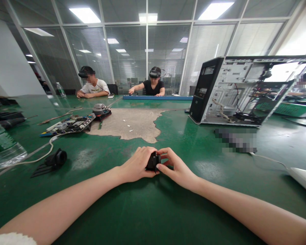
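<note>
A small black part (153, 162) is held between my two hands, just above the green table (132, 211). My left hand (138, 164) wraps round its left side, with the fingers over the top and the thumb low down. From the right, my right hand (175, 167) pinches the part with thumb and fingertips. Some of the part is covered by the fingers, and its finer details are too small to tell.
An open computer case (206, 90) stands at the right. Circuit boards (68, 125), a black fan-like piece (53, 161) and a clear bottle (5, 144) lie or stand left. Two people (94, 85) sit across the table. A cable (269, 159) runs right.
</note>
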The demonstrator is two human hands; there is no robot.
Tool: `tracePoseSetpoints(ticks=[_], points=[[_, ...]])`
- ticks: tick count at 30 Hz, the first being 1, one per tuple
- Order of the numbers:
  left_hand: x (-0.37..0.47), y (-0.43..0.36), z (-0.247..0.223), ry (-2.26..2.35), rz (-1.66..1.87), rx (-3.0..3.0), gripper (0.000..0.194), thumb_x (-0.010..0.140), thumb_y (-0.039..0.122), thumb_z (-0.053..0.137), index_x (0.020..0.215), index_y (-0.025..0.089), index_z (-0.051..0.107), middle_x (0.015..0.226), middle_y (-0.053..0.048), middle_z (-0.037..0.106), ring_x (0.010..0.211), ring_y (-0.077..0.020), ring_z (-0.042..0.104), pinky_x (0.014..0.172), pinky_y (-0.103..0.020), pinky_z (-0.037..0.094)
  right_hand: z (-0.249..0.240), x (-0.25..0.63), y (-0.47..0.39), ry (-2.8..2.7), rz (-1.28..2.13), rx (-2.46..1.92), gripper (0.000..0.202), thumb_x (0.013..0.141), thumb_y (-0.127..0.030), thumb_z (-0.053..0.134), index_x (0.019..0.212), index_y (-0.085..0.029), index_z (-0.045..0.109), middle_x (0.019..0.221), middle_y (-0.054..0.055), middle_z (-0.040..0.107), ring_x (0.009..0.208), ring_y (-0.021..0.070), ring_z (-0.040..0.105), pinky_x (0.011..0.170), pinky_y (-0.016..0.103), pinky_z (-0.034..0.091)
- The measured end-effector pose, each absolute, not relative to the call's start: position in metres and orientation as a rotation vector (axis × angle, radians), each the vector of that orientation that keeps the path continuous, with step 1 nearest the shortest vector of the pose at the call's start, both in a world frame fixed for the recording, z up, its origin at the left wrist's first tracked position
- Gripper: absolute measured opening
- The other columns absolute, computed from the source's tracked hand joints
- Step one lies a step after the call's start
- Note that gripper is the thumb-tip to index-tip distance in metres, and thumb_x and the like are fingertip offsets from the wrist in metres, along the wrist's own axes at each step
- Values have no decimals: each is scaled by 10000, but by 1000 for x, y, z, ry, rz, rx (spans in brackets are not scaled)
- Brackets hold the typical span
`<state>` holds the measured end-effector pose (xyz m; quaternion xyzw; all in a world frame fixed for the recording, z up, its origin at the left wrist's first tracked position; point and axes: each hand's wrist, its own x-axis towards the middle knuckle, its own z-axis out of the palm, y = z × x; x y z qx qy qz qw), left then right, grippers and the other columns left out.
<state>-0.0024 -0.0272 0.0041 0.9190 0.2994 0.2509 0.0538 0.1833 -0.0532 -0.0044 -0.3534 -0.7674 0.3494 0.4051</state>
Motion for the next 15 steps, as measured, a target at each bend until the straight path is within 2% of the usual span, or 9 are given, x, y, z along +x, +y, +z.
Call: tracePoseSetpoints(ticks=[4,7,10,12,15], points=[[-3,-28,5,919,742,2803,525,697,336,622,1109,182,336,1065,-80,499,903,-234,481,775,-360,359,-4,183,-54,-1924,1061,-874,237,815,-227,519,1026,-209,413,960,33,520,841,140,563,726,319,527],[-3,-27,4,921,736,2801,526,684,316,624,1106,184,340,1074,-80,497,904,-234,483,775,-362,361,-3,183,-54,-1933,998,-822,276,782,-194,561,1019,-220,421,977,29,503,918,153,541,752,309,520],[-3,-27,4,916,760,2797,529,686,329,624,1110,188,340,1077,-80,497,914,-235,484,785,-364,358,-3,184,-54,-1947,887,-792,213,785,-191,552,980,-222,473,1033,44,466,991,168,499,781,307,514],[-3,-27,3,914,771,2796,530,691,344,624,1111,190,339,1077,-79,498,918,-236,484,787,-366,358,-3,184,-54,-1948,848,-805,160,802,-207,528,957,-223,492,1035,48,467,996,172,493,789,316,510],[-4,-27,3,914,771,2794,533,691,349,627,1111,190,339,1076,-78,499,912,-235,485,783,-363,361,-5,183,-52,-1925,883,-846,207,807,-216,522,1004,-227,459,1020,47,484,983,172,509,773,321,512]])
